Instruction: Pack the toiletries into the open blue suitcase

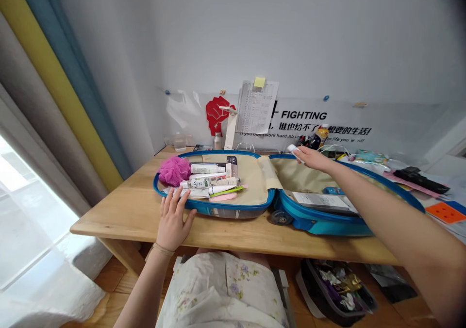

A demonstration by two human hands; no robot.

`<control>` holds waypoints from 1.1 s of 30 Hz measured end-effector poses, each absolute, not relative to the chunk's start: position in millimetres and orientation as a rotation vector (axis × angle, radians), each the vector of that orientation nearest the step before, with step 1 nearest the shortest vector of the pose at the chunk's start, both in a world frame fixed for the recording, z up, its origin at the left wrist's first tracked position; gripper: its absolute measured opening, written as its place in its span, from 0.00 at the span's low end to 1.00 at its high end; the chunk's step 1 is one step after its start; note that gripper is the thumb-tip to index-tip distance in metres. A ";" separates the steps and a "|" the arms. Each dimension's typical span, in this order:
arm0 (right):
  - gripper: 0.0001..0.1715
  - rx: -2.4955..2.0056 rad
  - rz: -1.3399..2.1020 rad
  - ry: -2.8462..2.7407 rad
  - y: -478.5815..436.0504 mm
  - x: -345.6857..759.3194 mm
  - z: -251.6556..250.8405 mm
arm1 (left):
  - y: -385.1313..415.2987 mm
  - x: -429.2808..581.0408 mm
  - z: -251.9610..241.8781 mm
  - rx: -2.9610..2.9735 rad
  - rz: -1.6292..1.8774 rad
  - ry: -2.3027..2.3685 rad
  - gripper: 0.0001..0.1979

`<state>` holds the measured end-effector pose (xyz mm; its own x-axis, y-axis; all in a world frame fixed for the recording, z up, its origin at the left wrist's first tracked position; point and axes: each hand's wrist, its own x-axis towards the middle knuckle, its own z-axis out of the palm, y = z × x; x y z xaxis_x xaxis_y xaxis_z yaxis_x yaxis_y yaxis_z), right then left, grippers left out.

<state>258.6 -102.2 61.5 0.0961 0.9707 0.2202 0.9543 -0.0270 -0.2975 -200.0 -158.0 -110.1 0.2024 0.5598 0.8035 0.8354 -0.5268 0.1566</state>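
Observation:
A blue suitcase (324,227) lies opened flat on the wooden table. Its left half holds a pink bath puff (174,171), white tubes (208,168), a clear LUX bottle (198,183) and a green toothbrush-like item (228,191). My left hand (174,220) rests with fingers spread on the front rim of that half, holding nothing. Over the back rim of the right half, my right hand (309,157) grips a small white tube (295,152). In the right half lie a grey-white flat box (321,201) and a small blue item (333,190).
Along the wall stand a white lamp (230,130), a metallic bottle (217,141), a clear cup (179,142) and an orange-capped bottle (322,135). Papers and a black object (421,180) lie at the right. A bin (337,294) with wrappers stands below the table (120,209).

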 end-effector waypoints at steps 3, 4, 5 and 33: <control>0.22 -1.906 0.170 -2.117 -92.8 202.9 68.1 | -158.2 -199.7 -109.9 -2.165 -1.243 -1.313 0.28; 0.21 -1.869 0.201 -2.194 -90.6 183.4 67.9 | -158.4 -199.5 -109.5 -2.163 -1.244 -1.307 0.27; 0.21 -1.828 0.229 -2.270 -89.3 164.4 66.9 | -158.7 -199.3 -109.0 -2.161 -1.243 -1.303 0.27; 0.08 -1.326 0.158 -2.668 -95.7 -5.1 22.5 | -159.5 -200.0 -108.3 -2.178 -1.238 -1.315 0.28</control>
